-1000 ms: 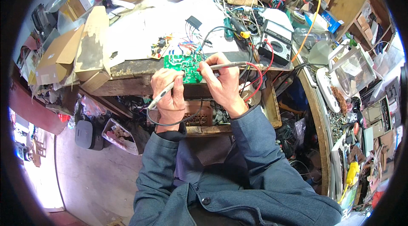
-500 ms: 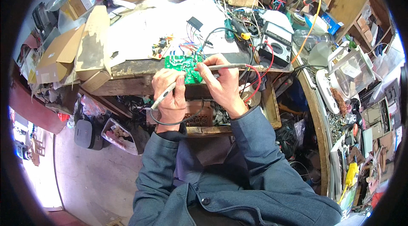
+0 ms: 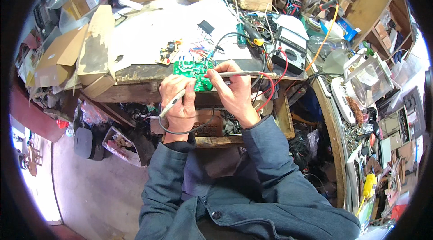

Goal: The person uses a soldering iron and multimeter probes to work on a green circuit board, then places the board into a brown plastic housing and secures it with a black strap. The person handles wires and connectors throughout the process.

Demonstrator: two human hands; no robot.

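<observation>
My left hand [image 3: 178, 107] grips a pale test probe [image 3: 172, 102] with a black lead, its fingertips at the lower-left edge of a green circuit board [image 3: 186, 68] at the bench's front edge. My right hand [image 3: 233, 91] pinches another pale probe [image 3: 243, 74] with a red lead at the board's right part; the exact tip contacts are too small to make out. Coloured wires run from the board's top toward a black component [image 3: 205, 27]. A smaller populated board [image 3: 168, 52] lies behind it. An analogue meter [image 3: 291, 49] with red and black leads sits to the right.
The bench [image 3: 137, 72] carries white paper [image 3: 149, 27], cardboard boxes [image 3: 61, 57], screwdrivers [image 3: 241, 37] and loose parts. An open wooden drawer [image 3: 284, 116] is below. A cluttered side surface holds a clear plastic container [image 3: 370, 82]. A bin [image 3: 122, 145] stands on the floor, lower left.
Both hands keep their grips on the probes at the board, with only slight movement. The whole view has shifted a little, the surroundings appearing slightly further left.
</observation>
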